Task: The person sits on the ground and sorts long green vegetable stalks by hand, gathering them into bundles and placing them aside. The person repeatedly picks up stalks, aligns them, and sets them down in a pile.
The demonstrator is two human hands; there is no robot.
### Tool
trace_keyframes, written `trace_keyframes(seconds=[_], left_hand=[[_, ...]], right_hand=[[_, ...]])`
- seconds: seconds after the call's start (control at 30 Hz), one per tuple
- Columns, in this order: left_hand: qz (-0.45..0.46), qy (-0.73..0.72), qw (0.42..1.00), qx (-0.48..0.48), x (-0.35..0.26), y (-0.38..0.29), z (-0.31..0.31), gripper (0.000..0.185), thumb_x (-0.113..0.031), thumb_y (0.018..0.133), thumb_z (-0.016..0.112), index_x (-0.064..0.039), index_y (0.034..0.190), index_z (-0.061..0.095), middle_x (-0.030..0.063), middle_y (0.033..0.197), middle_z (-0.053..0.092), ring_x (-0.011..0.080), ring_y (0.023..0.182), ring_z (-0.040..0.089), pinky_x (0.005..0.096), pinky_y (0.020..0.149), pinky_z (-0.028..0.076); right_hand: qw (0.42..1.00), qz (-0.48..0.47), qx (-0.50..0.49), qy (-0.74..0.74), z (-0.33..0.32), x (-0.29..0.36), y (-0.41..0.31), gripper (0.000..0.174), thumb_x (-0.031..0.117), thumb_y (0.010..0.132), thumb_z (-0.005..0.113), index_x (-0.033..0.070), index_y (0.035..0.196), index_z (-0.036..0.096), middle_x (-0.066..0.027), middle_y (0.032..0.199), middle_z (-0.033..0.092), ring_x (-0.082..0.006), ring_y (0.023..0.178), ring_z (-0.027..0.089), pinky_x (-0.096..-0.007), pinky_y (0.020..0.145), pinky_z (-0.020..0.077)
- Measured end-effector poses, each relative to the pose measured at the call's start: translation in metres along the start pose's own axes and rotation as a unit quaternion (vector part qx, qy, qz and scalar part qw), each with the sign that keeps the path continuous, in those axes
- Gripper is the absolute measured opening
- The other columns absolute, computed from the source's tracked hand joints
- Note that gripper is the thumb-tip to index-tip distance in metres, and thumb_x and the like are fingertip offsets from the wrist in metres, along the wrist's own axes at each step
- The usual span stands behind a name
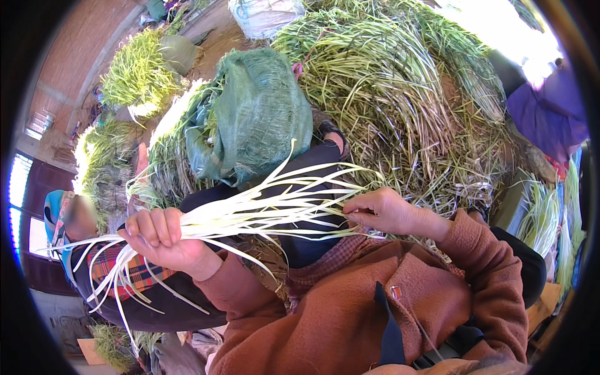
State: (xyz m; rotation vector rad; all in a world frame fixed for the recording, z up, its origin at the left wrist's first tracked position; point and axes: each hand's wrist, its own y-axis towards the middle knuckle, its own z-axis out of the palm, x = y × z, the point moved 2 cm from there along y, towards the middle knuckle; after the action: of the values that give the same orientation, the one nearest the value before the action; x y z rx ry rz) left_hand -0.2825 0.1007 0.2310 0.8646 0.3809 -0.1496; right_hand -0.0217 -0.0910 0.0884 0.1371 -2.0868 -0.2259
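A bunch of long, flat, pale leaves (243, 214), like blanched garlic chives, is gripped in my left hand (157, 234). Its white ends fan out past the left side of my fist, and the yellowish tips spread rightward over my lap. At those tips, my right hand (386, 211) has its thumb and forefinger pinched together on the ends of a few leaves. Exactly which leaves it holds is hard to see. Beyond the bunch, a green woven sack (262, 112) sits bulging against my dark-trousered leg (300, 180).
A large heap of green stalks (370, 79) covers the ground ahead, with loose trimmings (422, 187) nearer. Another person (136, 276) sits close on my left; someone in purple (548, 112) is at far right. Pale leaf bundles (539, 215) lie at right, and a white sack (267, 18) stands behind.
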Motion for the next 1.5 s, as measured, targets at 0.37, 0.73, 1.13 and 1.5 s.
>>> trace_keyframes(seconds=[0.37, 0.73, 1.13, 1.5], left_hand=[[0.009, 0.029, 0.999, -0.014, 0.002, -0.001, 0.001, 0.029, -0.031, 0.102, 0.038, -0.008, 0.088, 0.049, -0.0048, 0.059, 0.033, 0.0054, 0.046, 0.031, 0.0217, 0.043, 0.033], [0.019, 0.051, 0.998, -0.016, 0.002, -0.003, 0.004, 0.030, -0.032, 0.102, 0.037, -0.008, 0.088, 0.049, -0.0042, 0.060, 0.033, 0.0055, 0.047, 0.031, 0.0218, 0.044, 0.033], [0.039, 0.063, 0.997, -0.035, 0.012, 0.000, 0.016, 0.029, -0.031, 0.102, 0.037, -0.009, 0.087, 0.049, -0.0050, 0.059, 0.033, 0.0046, 0.045, 0.030, 0.0205, 0.042, 0.032], [0.047, 0.099, 0.990, -0.086, 0.048, -0.003, 0.021, 0.029, -0.036, 0.102, 0.037, -0.012, 0.087, 0.047, -0.0068, 0.057, 0.034, 0.0029, 0.042, 0.029, 0.0190, 0.039, 0.028]], right_hand=[[0.983, -0.132, -0.124, -0.033, 0.025, 0.014, 0.023, 0.020, 0.016, 0.082, 0.067, 0.009, 0.101, 0.065, -0.0096, 0.087, 0.068, -0.0270, 0.073, 0.067, -0.0340, 0.064, 0.0545], [0.955, -0.169, -0.135, -0.202, 0.029, 0.016, 0.033, 0.023, 0.017, 0.080, 0.065, 0.007, 0.101, 0.059, -0.0073, 0.072, 0.060, -0.0260, 0.063, 0.063, -0.0359, 0.056, 0.0512], [0.971, -0.121, -0.181, -0.101, 0.020, 0.020, 0.033, 0.011, 0.007, 0.075, 0.065, 0.006, 0.084, 0.059, -0.0088, 0.071, 0.059, -0.0285, 0.062, 0.061, -0.0354, 0.055, 0.0505], [0.959, 0.138, -0.239, -0.069, -0.009, -0.040, 0.024, 0.009, 0.012, 0.073, 0.063, 0.005, 0.074, 0.059, -0.0135, 0.067, 0.062, -0.0322, 0.061, 0.063, -0.0376, 0.055, 0.0504]])
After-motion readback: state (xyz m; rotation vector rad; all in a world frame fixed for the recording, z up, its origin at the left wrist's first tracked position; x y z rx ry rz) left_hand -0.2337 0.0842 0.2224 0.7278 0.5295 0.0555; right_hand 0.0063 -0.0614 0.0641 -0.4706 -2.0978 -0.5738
